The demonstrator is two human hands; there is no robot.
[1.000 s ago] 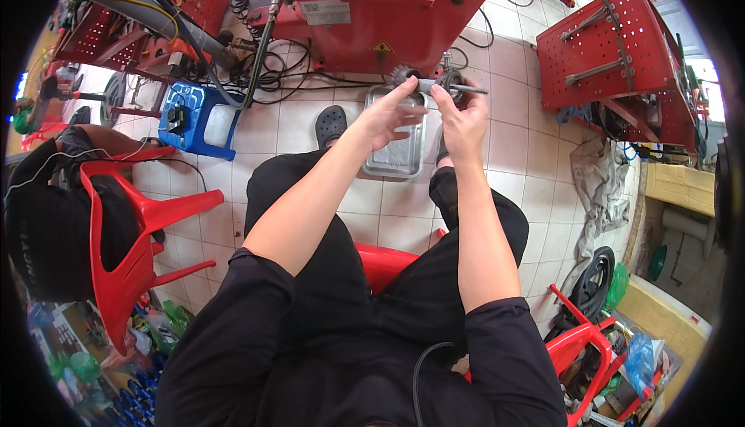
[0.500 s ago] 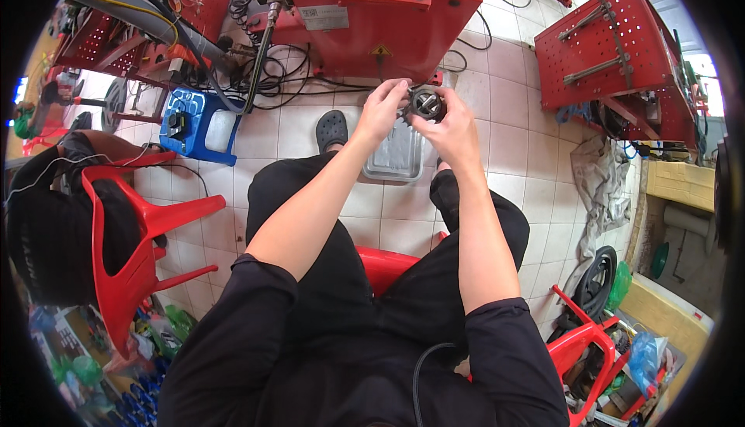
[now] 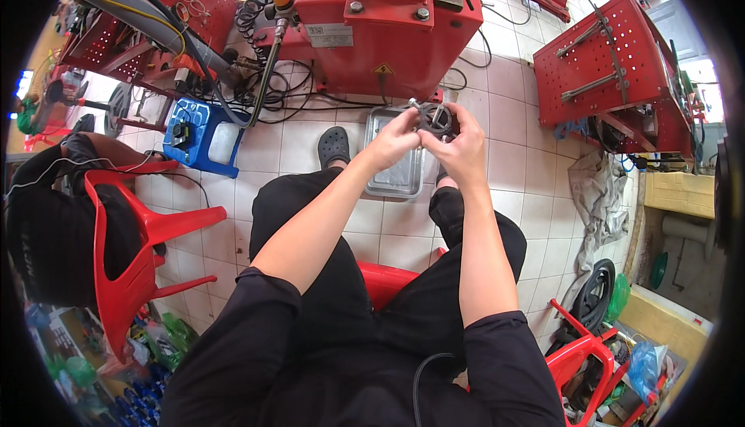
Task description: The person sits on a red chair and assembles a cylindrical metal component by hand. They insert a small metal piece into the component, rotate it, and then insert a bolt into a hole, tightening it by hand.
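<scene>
Between my two hands, over a metal tray (image 3: pixel 393 187) on the floor, is a dark round metal part (image 3: pixel 436 119) with an open, spoked-looking middle. My right hand (image 3: pixel 459 144) is wrapped round its right and near side. My left hand (image 3: pixel 394 144) pinches at its left edge, fingertips pressed together. A small silvery bit (image 3: pixel 416 104) sticks out at the part's upper left, by the left fingertips. The exact kind of part is too small to tell. The tray is shallow and grey, with something pale and flat or wet in it.
A big red machine (image 3: pixel 380 54) stands ahead, with black cables (image 3: pixel 287 89) on the tiles. To the left are a blue step stool (image 3: pixel 203 136), a red chair (image 3: pixel 140 217) and a seated person (image 3: pixel 54 233). A red perforated tool cart (image 3: pixel 605 62) stands at the right.
Both hands have come nearer to me and slightly right with the round part, which has turned somewhat. The left fingers now lie closer against its edge. More of the tray's far end shows.
</scene>
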